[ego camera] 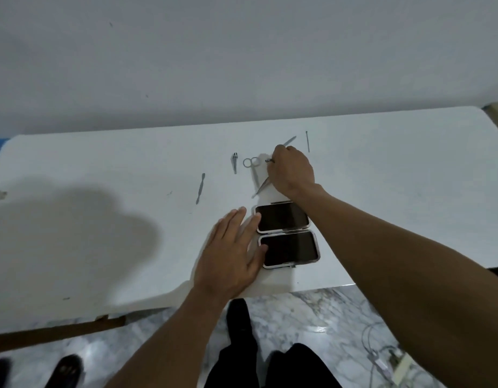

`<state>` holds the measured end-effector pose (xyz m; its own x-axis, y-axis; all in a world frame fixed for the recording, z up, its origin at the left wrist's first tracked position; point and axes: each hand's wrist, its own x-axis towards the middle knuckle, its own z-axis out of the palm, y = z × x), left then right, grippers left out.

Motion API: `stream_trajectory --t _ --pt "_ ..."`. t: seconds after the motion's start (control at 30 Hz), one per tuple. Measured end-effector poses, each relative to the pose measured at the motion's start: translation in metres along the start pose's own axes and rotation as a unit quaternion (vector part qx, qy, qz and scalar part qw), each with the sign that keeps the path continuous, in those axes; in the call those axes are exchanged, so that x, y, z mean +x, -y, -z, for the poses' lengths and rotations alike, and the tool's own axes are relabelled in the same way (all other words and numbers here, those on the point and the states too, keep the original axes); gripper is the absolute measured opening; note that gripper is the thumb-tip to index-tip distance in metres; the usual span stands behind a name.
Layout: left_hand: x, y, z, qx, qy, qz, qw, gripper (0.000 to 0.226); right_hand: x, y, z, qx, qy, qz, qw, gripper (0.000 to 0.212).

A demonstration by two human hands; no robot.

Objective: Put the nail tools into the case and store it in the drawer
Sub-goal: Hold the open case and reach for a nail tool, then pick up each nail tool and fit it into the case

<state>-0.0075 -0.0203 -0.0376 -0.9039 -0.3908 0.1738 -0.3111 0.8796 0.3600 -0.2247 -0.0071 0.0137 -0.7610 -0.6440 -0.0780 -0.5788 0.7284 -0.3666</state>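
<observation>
Steel tool [262,188] pinched by fingers of your right hand [294,170] just beyond case [292,249]; left hand [231,250] flat, fingers relaxed on case edge. Risk: thin tool slips, knocks scissors [251,163] also beyond case.

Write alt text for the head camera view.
At a white table, a person's right hand grips a slim metal tool just beyond an open, dark-lined case, while the left hand rests flat against the case's left edge. Scissors, a flat spatula-like tool and a thin pick lie loose nearby.
</observation>
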Motion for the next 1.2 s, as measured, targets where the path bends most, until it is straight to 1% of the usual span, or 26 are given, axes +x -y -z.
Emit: stream_trajectory --t 0.1,0.2,0.27,0.33,0.43,0.5,0.57,0.6,0.7,0.77,0.83,0.93,1.0,1.1,1.2 --pt "-0.001 -0.001 0.000 -0.004 -0.001 -0.001 1.000 0.056 -0.002 -0.003 0.009 0.061 -0.001 -0.009 0.998 0.021" --pt "-0.001 0.000 -0.002 -0.004 -0.002 0.000 1.000 0.057 -0.011 -0.009 0.020 0.163 -0.007 -0.040 0.986 0.023" --pt "-0.001 0.000 -0.002 0.000 -0.001 -0.001 1.000 0.057 -0.023 -0.017 0.027 0.209 0.005 -0.034 0.977 0.028" --pt "-0.001 0.000 -0.003 0.001 -0.003 0.004 1.000 0.058 -0.038 -0.027 0.033 0.242 0.022 -0.023 0.970 0.025" --pt "-0.002 0.000 -0.003 -0.001 0.004 0.016 1.000 0.060 -0.063 -0.040 0.039 0.341 0.047 -0.059 0.937 0.023" --pt "-0.001 -0.002 -0.003 0.004 0.006 0.017 1.000 0.061 -0.079 -0.045 0.042 0.390 0.067 -0.080 0.915 0.017" --pt "-0.003 -0.004 -0.001 0.006 0.006 0.022 1.000 0.061 -0.095 -0.049 0.044 0.414 0.089 -0.071 0.903 0.011" --pt "-0.003 -0.005 -0.001 0.010 0.005 0.024 1.000 0.061 -0.101 -0.051 0.045 0.419 0.099 -0.060 0.901 0.011" --pt "-0.005 -0.007 -0.001 0.013 0.000 0.026 1.000 0.062 -0.116 -0.058 0.046 0.404 0.119 -0.024 0.906 0.013" --pt "-0.006 -0.005 -0.002 0.009 0.010 0.035 0.999 0.061 -0.124 -0.061 0.044 0.387 0.122 -0.010 0.914 0.011" --pt "-0.006 -0.005 -0.003 0.007 0.012 0.038 0.999 0.060 -0.129 -0.064 0.042 0.350 0.116 0.001 0.930 0.015" --pt "-0.007 -0.006 -0.002 0.006 0.003 0.038 0.999 0.058 -0.137 -0.070 0.039 0.221 0.101 0.040 0.969 0.020" --pt "-0.006 -0.006 -0.002 0.001 0.001 0.039 0.999 0.058 -0.141 -0.072 0.038 0.148 0.096 0.067 0.982 0.020" --pt "-0.006 -0.004 -0.002 -0.008 0.002 0.043 0.999 0.057 -0.141 -0.076 0.038 0.079 0.103 0.114 0.985 0.017" --pt "-0.005 -0.002 -0.003 -0.016 0.001 0.040 0.999 0.058 -0.138 -0.077 0.039 -0.008 0.108 0.185 0.977 0.015"
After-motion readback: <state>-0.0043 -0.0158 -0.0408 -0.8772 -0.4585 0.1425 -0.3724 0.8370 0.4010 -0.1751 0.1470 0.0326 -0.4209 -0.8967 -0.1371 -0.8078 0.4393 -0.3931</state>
